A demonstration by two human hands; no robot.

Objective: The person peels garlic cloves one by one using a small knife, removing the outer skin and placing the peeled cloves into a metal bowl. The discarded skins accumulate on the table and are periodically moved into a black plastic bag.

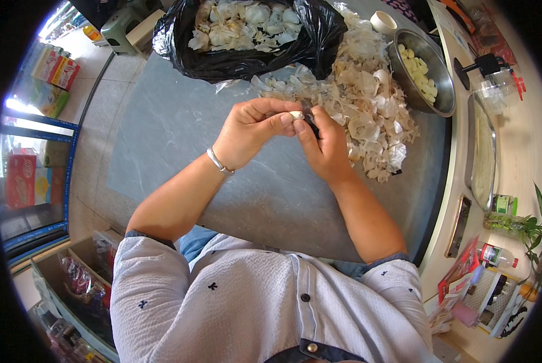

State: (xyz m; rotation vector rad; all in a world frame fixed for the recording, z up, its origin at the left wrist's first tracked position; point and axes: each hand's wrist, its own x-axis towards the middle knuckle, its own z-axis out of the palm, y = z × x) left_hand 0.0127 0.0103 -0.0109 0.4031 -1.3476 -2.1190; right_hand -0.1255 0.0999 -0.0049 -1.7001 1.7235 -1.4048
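Note:
A whitish garlic clove (296,115) sits between the thumb and fingers of my left hand (257,129), above the grey tabletop (175,127). Against it is my right hand (323,140), its thumb touching the clove's near side. The right fingers curl around a small dark tool (308,113), likely a knife; most of it is hidden. Just beyond both hands lies a heap of papery garlic skins (366,113). At the far side, a black plastic bag (234,68) gapes around several garlic bulbs (257,16). Peeled cloves (418,72) fill part of a steel bowl (445,90) to the right.
A small cream cup (383,22) stands beside the bowl. Along the right, a wooden counter (509,159) carries a phone (458,227), a plastic bottle (495,255) and a plant (532,229). At lower left is an open box (66,295) of packaged goods; a green stool (119,29) stands far left.

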